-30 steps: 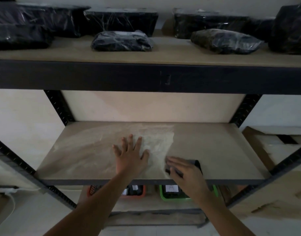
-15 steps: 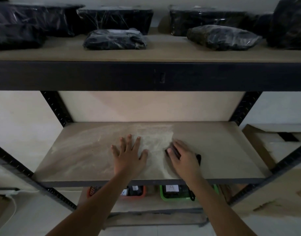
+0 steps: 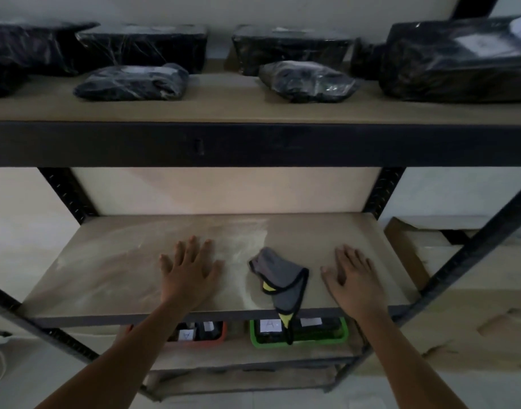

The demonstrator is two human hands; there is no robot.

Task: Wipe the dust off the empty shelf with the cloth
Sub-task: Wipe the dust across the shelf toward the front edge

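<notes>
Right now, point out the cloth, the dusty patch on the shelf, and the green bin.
cloth [image 3: 278, 271], head view, grey folded middle.
dusty patch [image 3: 238, 246], head view, pale powdery area left of the cloth.
green bin [image 3: 343, 338], head view, right rim.

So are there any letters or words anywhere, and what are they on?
"A": white tag on the green bin under the shelf.
"A": white tag on the orange bin.
Other white tags in both bins: too blurred to read.
Pale label on the big black-wrapped parcel, top right: unreadable.
</notes>
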